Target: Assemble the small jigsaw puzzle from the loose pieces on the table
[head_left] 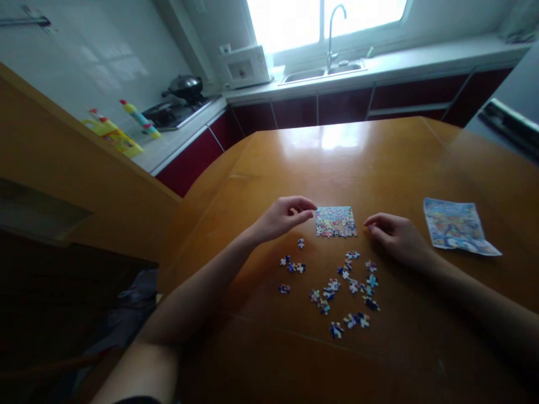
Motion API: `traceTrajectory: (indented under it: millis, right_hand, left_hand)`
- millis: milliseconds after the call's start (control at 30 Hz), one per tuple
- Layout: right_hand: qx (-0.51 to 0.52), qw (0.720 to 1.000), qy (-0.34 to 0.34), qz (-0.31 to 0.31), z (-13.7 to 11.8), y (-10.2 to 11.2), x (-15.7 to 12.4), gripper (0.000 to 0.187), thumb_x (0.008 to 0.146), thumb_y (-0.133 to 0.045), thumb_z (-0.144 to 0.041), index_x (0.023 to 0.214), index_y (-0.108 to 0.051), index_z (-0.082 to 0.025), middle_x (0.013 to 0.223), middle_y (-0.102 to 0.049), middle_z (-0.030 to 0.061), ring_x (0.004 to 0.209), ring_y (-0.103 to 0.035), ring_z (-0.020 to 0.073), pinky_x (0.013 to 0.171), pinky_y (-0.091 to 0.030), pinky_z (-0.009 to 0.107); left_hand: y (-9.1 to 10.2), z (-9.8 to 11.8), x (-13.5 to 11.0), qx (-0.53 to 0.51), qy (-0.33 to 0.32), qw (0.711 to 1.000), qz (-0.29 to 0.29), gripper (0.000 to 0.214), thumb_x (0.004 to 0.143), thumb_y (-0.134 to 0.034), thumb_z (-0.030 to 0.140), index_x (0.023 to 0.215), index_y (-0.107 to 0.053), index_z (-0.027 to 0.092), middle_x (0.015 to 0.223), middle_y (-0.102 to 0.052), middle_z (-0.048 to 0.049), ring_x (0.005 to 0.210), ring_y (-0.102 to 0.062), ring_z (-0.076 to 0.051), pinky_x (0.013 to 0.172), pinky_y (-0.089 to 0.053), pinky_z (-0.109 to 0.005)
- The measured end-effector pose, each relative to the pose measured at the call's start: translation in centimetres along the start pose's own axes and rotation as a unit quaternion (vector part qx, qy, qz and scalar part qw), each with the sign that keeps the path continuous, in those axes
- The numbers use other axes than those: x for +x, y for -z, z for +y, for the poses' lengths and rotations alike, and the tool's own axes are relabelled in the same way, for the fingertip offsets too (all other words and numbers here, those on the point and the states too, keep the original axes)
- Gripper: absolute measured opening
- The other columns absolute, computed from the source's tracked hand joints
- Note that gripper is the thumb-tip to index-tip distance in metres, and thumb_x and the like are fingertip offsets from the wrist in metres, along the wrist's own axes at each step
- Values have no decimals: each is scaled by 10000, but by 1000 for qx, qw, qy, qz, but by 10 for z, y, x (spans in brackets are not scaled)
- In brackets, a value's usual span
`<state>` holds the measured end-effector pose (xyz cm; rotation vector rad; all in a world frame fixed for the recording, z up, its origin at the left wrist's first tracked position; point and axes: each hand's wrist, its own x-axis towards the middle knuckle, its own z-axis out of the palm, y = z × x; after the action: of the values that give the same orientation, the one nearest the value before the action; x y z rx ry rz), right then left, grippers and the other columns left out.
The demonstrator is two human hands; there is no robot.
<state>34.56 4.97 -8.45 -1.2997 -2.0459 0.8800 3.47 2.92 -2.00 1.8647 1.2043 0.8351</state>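
A partly joined jigsaw puzzle [336, 221] lies flat on the wooden table, its top edge straight and its lower edge knobbly. At its left edge is my left hand [286, 216], thumb and index finger apart, with no piece visible between them. My right hand [396, 235] rests just right of the puzzle, fingers loosely curled and nothing visible in them. Nearer to me, several loose puzzle pieces [332, 286] are scattered. One single piece [300, 243] lies below my left hand, and another piece [284, 289] sits farther down on the left.
A creased picture sheet [457, 224] lies right of my right hand on the wooden table [269, 168]. Beyond stand a counter with a sink [315, 74], a microwave [246, 67] and a stove with a pan [185, 87]. Cleaning bottles [113, 137] stand at the left.
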Motion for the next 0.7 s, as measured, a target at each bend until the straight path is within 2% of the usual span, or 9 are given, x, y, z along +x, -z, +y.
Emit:
traceTrajectory:
  millis: [133,233,300,500,600,700]
  right_hand:
    - [1,1000,16,20,5,-3,0,210,866,-567,-354,905,-698,-194,807,-720,55,725,-639,210,685,-479,340]
    - [1,1000,20,22,9,-6,2,204,862,-571,-348,902,-703,-197,794,-719,52,701,-633,203,667,-473,335]
    - [2,1000,21,18,11,-7,2,198,860,-574,-343,898,-703,-198,781,-718,48,688,-630,200,656,-468,333]
    - [-2,999,26,22,14,-9,4,187,847,-580,-324,903,-706,-197,777,-717,45,677,-624,195,652,-462,334]
    - [-7,999,26,26,14,-9,4,185,839,-581,-314,899,-711,-195,769,-713,45,683,-630,198,654,-463,334]
    - [-6,999,28,27,14,-9,4,183,839,-584,-310,895,-713,-193,787,-721,53,708,-644,206,666,-471,338]
  left_hand:
    - [14,23,-28,125,21,991,-31,172,878,-697,301,963,-752,162,817,-709,-37,693,-565,-113,624,-433,-238]
    - [17,20,-55,182,35,980,-71,142,867,-722,305,937,-770,191,858,-710,-34,747,-580,-122,693,-446,-254]
    - [16,13,-74,190,63,978,-66,126,858,-733,299,913,-773,193,867,-704,-38,746,-588,-128,689,-448,-259]
    - [-2,-6,-112,174,120,977,-19,127,871,-718,296,941,-767,202,901,-679,-46,788,-611,-152,731,-488,-286]
    - [-14,-9,-119,183,96,978,2,131,861,-735,297,969,-764,229,967,-669,-47,920,-613,-184,827,-499,-323]
    - [-23,-11,-120,201,77,977,7,111,857,-743,303,949,-764,245,966,-653,-44,960,-596,-199,853,-494,-342]
